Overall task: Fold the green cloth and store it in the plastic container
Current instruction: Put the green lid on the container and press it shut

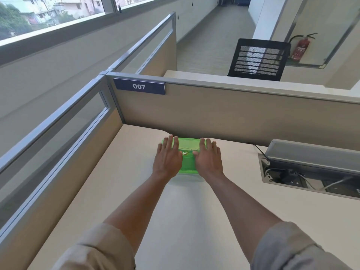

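Both hands lay flat on the lidded green plastic container (188, 155) — left hand (168, 156) and right hand (208, 157) side by side, fingers spread, gripping nothing. The container sat on the desk (124, 172) near the partition (233, 114); the cloth itself could not be made out.

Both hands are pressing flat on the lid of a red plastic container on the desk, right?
Not quite: the plastic container is green, not red, as the head view shows. The left hand and right hand do lie flat on its lid, on the desk.
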Tool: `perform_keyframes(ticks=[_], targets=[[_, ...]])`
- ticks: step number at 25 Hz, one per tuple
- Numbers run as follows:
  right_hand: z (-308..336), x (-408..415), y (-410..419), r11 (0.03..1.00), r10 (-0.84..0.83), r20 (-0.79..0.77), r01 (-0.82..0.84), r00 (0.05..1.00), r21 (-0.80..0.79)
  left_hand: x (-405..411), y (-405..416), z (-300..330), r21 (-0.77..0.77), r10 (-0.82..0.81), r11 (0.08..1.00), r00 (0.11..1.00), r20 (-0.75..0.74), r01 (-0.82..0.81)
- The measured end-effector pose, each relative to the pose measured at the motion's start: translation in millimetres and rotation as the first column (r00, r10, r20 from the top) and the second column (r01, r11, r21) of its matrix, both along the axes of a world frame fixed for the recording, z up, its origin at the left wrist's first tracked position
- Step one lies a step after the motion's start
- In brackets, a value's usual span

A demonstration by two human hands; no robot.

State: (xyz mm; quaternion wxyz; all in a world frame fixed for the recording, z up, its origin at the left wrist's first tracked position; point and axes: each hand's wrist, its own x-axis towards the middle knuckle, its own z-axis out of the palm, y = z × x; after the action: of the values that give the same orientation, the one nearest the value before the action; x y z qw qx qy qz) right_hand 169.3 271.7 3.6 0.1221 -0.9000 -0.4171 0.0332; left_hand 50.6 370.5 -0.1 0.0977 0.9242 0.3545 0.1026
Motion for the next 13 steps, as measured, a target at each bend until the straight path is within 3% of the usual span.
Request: perform_keyframes(ticks=[4,13], targets=[[-7.6,-3.0,6.7,0.997,0.073,-0.030,-0.074,0.997,-0.017,12.0,-10.2,-12.1,-0.084,-0.043,0.996,0.998,-0.036,0.040],[-15.5,-7.8,11.8,0.996,0.072,0.010,-0.071,0.997,-0.063,18.2,-17.7,-17.7,-0.048,-0.018,0.999,0.996,-0.083,0.014]])
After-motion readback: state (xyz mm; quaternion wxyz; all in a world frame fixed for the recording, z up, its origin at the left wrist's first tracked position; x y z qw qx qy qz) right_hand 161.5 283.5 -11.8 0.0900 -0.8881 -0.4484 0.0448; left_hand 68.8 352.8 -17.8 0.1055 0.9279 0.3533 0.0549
